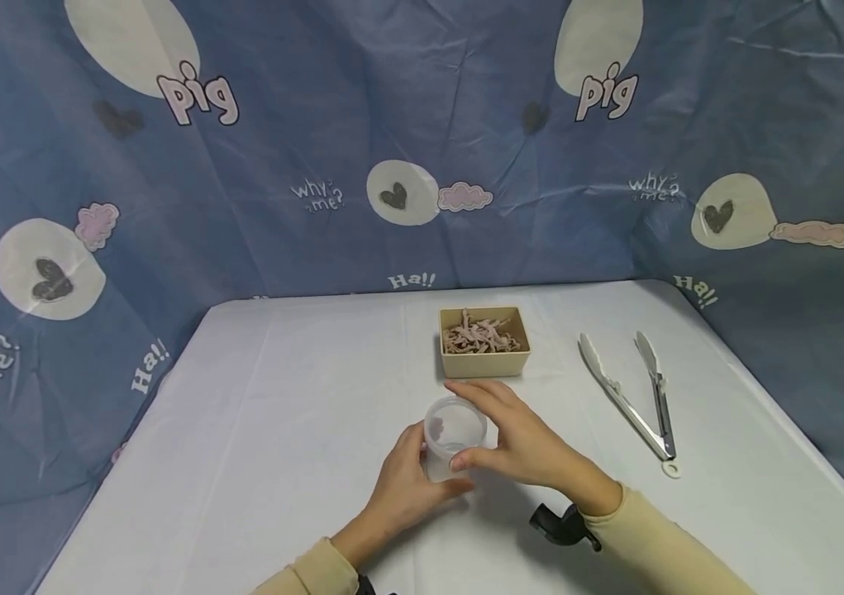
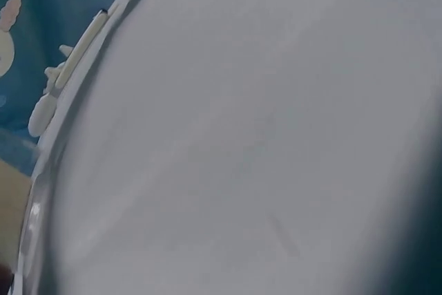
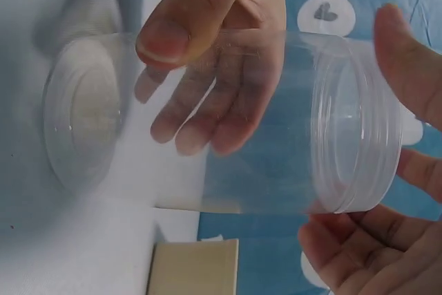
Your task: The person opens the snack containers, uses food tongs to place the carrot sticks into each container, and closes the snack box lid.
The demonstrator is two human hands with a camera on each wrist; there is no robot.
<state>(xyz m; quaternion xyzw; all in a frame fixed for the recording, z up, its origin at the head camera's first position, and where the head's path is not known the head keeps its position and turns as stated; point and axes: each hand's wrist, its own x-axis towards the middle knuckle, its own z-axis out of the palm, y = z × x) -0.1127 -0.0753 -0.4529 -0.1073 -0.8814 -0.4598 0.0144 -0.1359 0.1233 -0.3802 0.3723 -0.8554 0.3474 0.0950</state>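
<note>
Clear plastic jar (image 1: 455,426) stands upright, near the middle of a white table (image 1: 302,413), between a person's two hands. Their left hand (image 1: 410,479) grips the jar's body, thumb on one side and fingers on the other, while the right hand (image 1: 522,438) holds its top in a wide, curved grasp. Just beyond is a tan box (image 1: 486,365) of pinkish strips (image 1: 483,335); metal tongs (image 1: 661,405) lie spread at right.

Across the upper frame, blue cloth (image 1: 273,240) printed with white ovals (image 1: 131,41), grey hearts (image 1: 394,196) and pink clouds (image 1: 464,197); below, white table cover (image 1: 302,405). Centre: colourless, transparent jar (image 1: 455,426); tan box (image 1: 484,365); pinkish-brown strips (image 1: 483,337). Right: silver-and-white tongs (image 1: 636,420). Lower edge: beige sleeves (image 1: 667,537).
</note>
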